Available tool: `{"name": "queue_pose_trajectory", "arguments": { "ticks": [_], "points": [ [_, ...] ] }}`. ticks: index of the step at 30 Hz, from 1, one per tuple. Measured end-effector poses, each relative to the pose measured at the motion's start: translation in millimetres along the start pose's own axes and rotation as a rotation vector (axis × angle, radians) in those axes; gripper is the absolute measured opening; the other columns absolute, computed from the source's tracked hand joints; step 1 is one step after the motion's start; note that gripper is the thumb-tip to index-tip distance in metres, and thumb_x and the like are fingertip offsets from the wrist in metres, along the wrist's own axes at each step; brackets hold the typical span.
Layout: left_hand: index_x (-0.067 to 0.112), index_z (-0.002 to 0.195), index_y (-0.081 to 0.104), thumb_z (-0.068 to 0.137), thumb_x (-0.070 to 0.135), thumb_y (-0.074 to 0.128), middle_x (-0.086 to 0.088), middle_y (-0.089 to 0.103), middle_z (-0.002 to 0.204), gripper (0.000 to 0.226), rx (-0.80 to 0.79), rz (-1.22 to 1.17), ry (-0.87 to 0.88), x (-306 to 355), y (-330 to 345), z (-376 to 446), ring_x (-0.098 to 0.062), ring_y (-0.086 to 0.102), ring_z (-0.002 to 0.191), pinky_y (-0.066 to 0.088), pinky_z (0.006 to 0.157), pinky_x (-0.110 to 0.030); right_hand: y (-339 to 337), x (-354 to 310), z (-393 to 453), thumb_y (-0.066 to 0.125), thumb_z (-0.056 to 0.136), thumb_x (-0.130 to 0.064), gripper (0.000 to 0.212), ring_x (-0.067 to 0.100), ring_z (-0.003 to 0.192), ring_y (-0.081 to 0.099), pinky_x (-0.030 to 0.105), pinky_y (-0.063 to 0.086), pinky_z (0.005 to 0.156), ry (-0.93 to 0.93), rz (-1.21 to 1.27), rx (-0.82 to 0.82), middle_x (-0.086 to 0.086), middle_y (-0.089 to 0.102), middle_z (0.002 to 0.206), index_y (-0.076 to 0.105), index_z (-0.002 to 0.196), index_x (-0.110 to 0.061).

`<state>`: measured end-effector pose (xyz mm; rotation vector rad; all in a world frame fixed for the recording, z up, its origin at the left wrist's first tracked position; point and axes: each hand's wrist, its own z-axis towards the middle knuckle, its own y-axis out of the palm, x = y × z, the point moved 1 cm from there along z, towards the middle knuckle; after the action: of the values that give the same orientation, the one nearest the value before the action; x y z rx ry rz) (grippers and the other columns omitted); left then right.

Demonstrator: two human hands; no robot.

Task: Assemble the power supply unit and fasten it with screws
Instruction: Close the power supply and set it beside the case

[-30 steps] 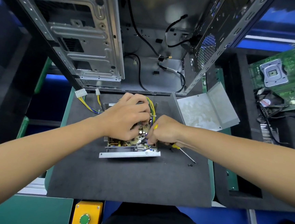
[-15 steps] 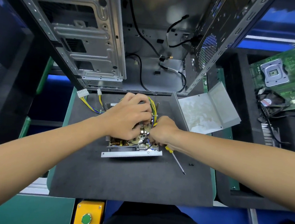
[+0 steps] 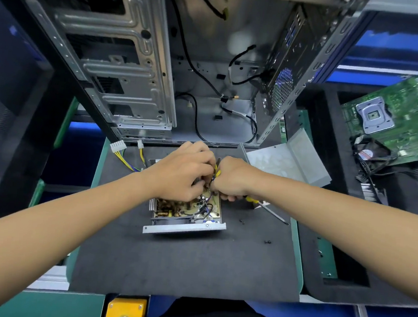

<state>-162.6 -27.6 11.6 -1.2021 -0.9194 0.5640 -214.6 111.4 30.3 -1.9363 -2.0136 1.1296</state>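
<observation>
Power supply [image 3: 188,212]: we see it open on the desk [image 3: 168,261], cover [image 3: 288,162] beside.
Left hand [image 3: 184,174]: curled on its wires.
Right hand [image 3: 231,178]: clamped on screwdriver [image 3: 266,209].
Risk: we judge the tip may sweep loose screws [image 3: 241,222] away.

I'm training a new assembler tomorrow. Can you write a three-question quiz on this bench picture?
1. True or false: the power supply unit already has its cover on.
2. Which hand holds the screwdriver? A left hand B right hand
3. Fill in: loose black screws lie on the ____ mat.

Key: 1 false, its board is exposed; 2 B; 3 dark grey.
</observation>
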Motion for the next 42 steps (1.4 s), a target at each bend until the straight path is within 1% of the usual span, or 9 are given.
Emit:
{"name": "queue_pose_trajectory", "arguments": {
  "ticks": [6, 9, 17, 19, 22, 24, 27, 37, 42],
  "points": [
    [0.005, 0.08, 0.061, 0.079, 0.008, 0.059, -0.008, 0.057, 0.079, 0.003, 0.084, -0.131, -0.189, 7, -18, 31, -0.026, 0.049, 0.078, 0.041, 0.07, -0.041, -58, 0, -18, 0.059, 0.076, -0.016, 0.013, 0.019, 0.036, 0.037, 0.014, 0.028, 0.038, -0.03, -0.025, 0.139, 0.007, 0.053, 0.044, 0.061, 0.068, -0.006],
    [0.012, 0.093, 0.065, 0.083, 0.013, 0.058, -0.003, 0.06, 0.091, 0.012, 0.043, -0.205, -0.252, 14, -21, 55, -0.02, 0.052, 0.088, 0.043, 0.076, -0.038, -83, 13, -23, 0.059, 0.08, -0.02, 0.022, 0.022, 0.046, 0.049, 0.018, 0.036, 0.042, -0.027, -0.087, 0.241, 0.014, 0.069, 0.064, 0.067, 0.077, 0.0],
    [0.027, 0.115, 0.061, 0.083, 0.034, 0.071, 0.006, 0.055, 0.113, 0.034, -0.364, 0.118, 0.133, 47, -1, 104, -0.016, 0.039, 0.111, 0.03, 0.088, -0.034, -106, 77, -23, 0.054, 0.083, -0.007, 0.018, 0.021, 0.062, 0.048, 0.031, 0.039, 0.056, 0.145, -0.403, 0.597, 0.009, 0.054, 0.086, 0.041, 0.07, -0.011],
    [0.027, 0.106, 0.065, 0.085, 0.033, 0.07, 0.008, 0.061, 0.105, 0.023, -0.404, 0.148, 0.144, 52, 1, 108, -0.016, 0.041, 0.108, 0.03, 0.087, -0.034, -105, 90, -21, 0.056, 0.085, -0.009, 0.006, 0.024, 0.07, 0.052, 0.034, 0.039, 0.06, 0.17, -0.415, 0.611, 0.013, 0.053, 0.109, 0.05, 0.088, -0.008],
    [0.026, 0.093, 0.069, 0.085, 0.023, 0.068, 0.009, 0.067, 0.093, 0.008, -0.434, 0.208, 0.151, 57, -1, 113, -0.015, 0.044, 0.102, 0.03, 0.083, -0.032, -105, 106, -18, 0.053, 0.088, -0.008, 0.027, 0.025, 0.074, 0.047, 0.036, 0.037, 0.066, 0.217, -0.431, 0.602, 0.017, 0.041, 0.126, 0.052, 0.115, -0.004],
    [0.026, 0.09, 0.07, 0.084, 0.014, 0.065, 0.01, 0.069, 0.09, 0.014, -0.444, 0.224, 0.137, 60, -4, 115, -0.015, 0.047, 0.099, 0.029, 0.081, -0.032, -103, 114, -19, 0.051, 0.087, -0.005, 0.02, 0.029, 0.083, 0.052, 0.036, 0.038, 0.068, 0.223, -0.42, 0.58, 0.017, 0.048, 0.121, 0.056, 0.107, -0.003],
    [0.025, 0.088, 0.071, 0.081, 0.009, 0.063, 0.009, 0.07, 0.089, 0.019, -0.421, 0.223, 0.127, 65, -6, 115, -0.016, 0.053, 0.095, 0.03, 0.08, -0.031, -101, 123, -17, 0.05, 0.083, 0.001, 0.012, 0.026, 0.067, 0.05, 0.035, 0.04, 0.064, 0.215, -0.416, 0.576, 0.011, 0.057, 0.091, 0.047, 0.074, -0.006],
    [0.02, 0.081, 0.076, 0.073, -0.004, 0.063, 0.014, 0.074, 0.076, 0.029, -0.131, 0.02, 0.071, 67, -19, 111, -0.009, 0.065, 0.076, 0.045, 0.074, -0.027, -114, 140, -18, 0.05, 0.081, 0.0, 0.016, 0.019, 0.052, 0.045, 0.026, 0.032, 0.045, 0.18, -0.382, 0.557, 0.006, 0.048, 0.065, 0.045, 0.067, -0.008],
    [0.017, 0.082, 0.075, 0.078, 0.001, 0.072, 0.018, 0.066, 0.071, 0.017, -0.052, -0.263, -0.056, 67, -42, 111, -0.002, 0.059, 0.073, 0.046, 0.071, -0.024, -129, 143, -28, 0.056, 0.083, -0.005, 0.017, 0.02, 0.052, 0.04, 0.027, 0.035, 0.049, 0.211, -0.364, 0.306, 0.006, 0.047, 0.061, 0.049, 0.067, -0.008]
  ]
}}
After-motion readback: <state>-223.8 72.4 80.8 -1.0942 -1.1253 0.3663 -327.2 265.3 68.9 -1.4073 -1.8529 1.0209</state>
